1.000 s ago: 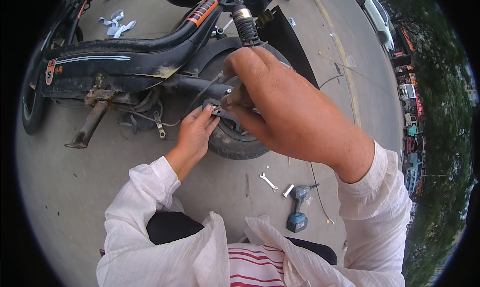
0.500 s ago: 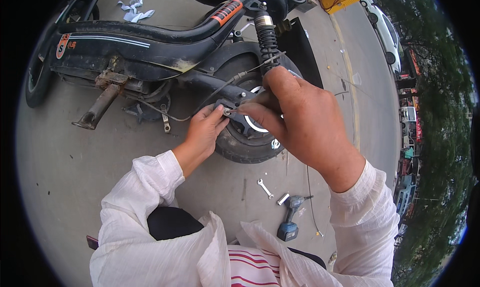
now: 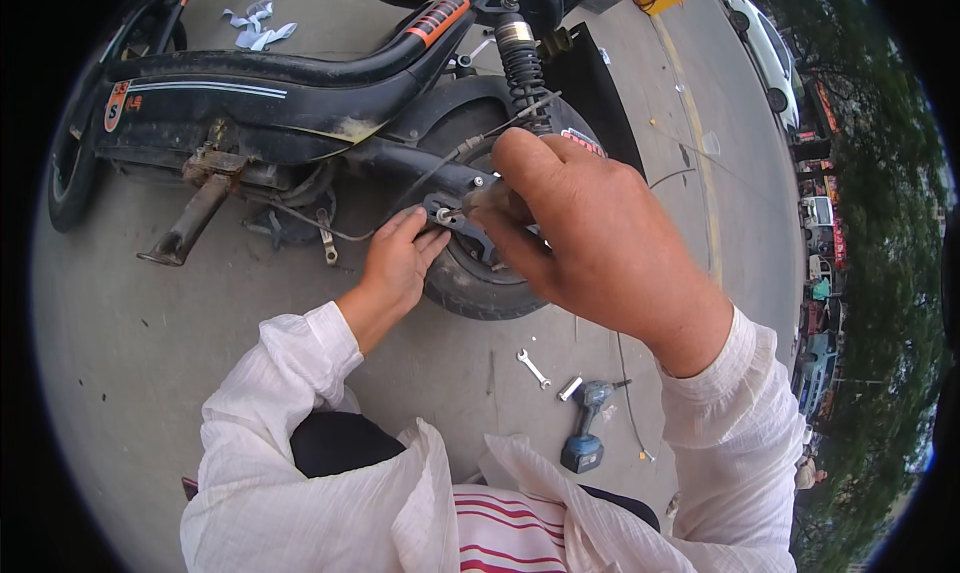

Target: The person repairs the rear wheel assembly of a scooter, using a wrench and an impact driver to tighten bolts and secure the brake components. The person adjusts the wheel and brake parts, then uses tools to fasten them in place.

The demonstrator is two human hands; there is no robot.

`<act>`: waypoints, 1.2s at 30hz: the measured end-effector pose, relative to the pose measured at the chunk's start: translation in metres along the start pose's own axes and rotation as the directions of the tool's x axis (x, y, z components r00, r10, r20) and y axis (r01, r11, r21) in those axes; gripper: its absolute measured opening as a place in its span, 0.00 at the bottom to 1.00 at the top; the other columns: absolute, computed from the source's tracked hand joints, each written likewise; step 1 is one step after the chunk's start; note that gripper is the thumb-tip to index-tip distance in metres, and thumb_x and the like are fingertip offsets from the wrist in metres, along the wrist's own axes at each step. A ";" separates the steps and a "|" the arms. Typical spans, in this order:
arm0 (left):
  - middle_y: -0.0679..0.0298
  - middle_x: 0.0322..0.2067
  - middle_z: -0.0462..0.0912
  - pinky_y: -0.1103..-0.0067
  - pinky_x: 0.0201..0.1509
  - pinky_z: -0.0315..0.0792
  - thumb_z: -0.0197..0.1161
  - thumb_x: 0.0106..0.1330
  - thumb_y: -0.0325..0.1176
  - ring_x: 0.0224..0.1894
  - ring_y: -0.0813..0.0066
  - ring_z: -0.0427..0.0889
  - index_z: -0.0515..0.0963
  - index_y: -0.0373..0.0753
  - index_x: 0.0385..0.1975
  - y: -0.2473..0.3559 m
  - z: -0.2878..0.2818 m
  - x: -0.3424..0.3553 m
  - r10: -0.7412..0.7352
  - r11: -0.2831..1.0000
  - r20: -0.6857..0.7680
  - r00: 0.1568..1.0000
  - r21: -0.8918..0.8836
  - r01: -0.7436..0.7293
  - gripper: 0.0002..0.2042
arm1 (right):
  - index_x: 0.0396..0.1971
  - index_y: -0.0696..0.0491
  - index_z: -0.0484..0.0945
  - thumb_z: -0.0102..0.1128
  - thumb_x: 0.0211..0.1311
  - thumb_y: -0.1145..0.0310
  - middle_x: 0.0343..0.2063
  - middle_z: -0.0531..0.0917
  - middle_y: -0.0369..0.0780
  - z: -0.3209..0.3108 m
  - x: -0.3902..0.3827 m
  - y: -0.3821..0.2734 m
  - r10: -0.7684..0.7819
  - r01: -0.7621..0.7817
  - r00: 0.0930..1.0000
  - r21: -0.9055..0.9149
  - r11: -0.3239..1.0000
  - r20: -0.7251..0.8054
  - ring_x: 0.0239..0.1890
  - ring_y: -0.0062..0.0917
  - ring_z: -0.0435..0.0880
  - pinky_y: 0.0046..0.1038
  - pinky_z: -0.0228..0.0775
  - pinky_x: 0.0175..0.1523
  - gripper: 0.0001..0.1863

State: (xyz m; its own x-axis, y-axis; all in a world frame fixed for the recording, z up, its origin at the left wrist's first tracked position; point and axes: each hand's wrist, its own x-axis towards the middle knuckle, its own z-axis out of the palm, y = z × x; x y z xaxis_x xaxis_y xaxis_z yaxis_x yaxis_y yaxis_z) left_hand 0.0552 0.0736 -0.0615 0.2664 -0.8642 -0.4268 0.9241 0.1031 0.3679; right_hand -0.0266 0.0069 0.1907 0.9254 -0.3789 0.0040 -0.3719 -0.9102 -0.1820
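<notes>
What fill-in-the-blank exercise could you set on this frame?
1. The silver, double-ended metal wrench lies to the ____ of the blue-and-black power drill in the picture.
2. On the black scooter, the bare left hand and bare right hand are at the ____ black-tyred wheel.
3. The crumpled strips near the picture's top are ____ in colour.

Missing words: left; rear; white.

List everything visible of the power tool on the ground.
The power tool has a blue-grey, plastic-looking body and handle, a blue-and-black battery pack at the base, and a slim dark bit pointing right. It rests on grey ground, just right of a silver cylinder. Nobody holds it. Whether it stands or lies, and whether the bit touches the cable, I can't tell.
</notes>
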 end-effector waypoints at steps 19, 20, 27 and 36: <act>0.58 0.50 0.75 0.69 0.67 0.63 0.48 0.72 0.30 0.55 0.65 0.74 0.70 0.31 0.50 0.001 0.005 -0.005 -0.001 0.999 -0.028 1.000 -0.052 -0.001 0.12 | 0.36 0.58 0.80 0.63 0.50 0.71 0.25 0.84 0.49 -0.024 0.041 -0.027 0.314 -0.198 0.840 -0.289 0.937 0.442 0.29 0.40 0.85 0.32 0.78 0.32 0.12; 0.58 0.50 0.75 0.69 0.67 0.63 0.48 0.72 0.30 0.55 0.65 0.74 0.69 0.31 0.50 0.003 0.006 -0.005 -0.001 0.998 -0.027 1.000 -0.055 0.000 0.12 | 0.37 0.58 0.80 0.63 0.50 0.71 0.25 0.83 0.48 -0.020 0.036 -0.023 0.281 -0.207 0.855 -0.210 0.956 0.436 0.29 0.41 0.85 0.32 0.78 0.33 0.13; 0.59 0.49 0.76 0.71 0.66 0.65 0.47 0.72 0.29 0.54 0.71 0.74 0.70 0.30 0.49 0.000 0.001 -0.002 0.012 0.999 0.018 1.000 0.037 -0.013 0.12 | 0.42 0.57 0.76 0.61 0.52 0.77 0.27 0.78 0.45 -0.027 0.030 -0.023 -0.240 0.448 0.833 -0.354 0.821 0.498 0.27 0.44 0.81 0.39 0.74 0.36 0.14; 0.60 0.47 0.77 0.74 0.64 0.67 0.49 0.71 0.27 0.51 0.74 0.75 0.71 0.31 0.48 0.000 0.005 -0.001 0.012 0.997 -0.008 1.000 0.081 -0.011 0.10 | 0.28 0.63 0.78 0.63 0.51 0.70 0.27 0.82 0.53 -0.019 0.039 -0.010 0.377 -0.358 0.838 -0.124 0.926 0.394 0.33 0.43 0.84 0.37 0.77 0.37 0.10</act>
State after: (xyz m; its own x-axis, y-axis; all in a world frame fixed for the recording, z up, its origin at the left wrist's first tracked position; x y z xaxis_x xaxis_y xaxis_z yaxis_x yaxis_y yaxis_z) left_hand 0.0536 0.0720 -0.0567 0.2795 -0.8590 -0.4290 0.8957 0.0724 0.4387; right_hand 0.0119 -0.0023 0.2108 0.6642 -0.5949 -0.4527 -0.6843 -0.7276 -0.0479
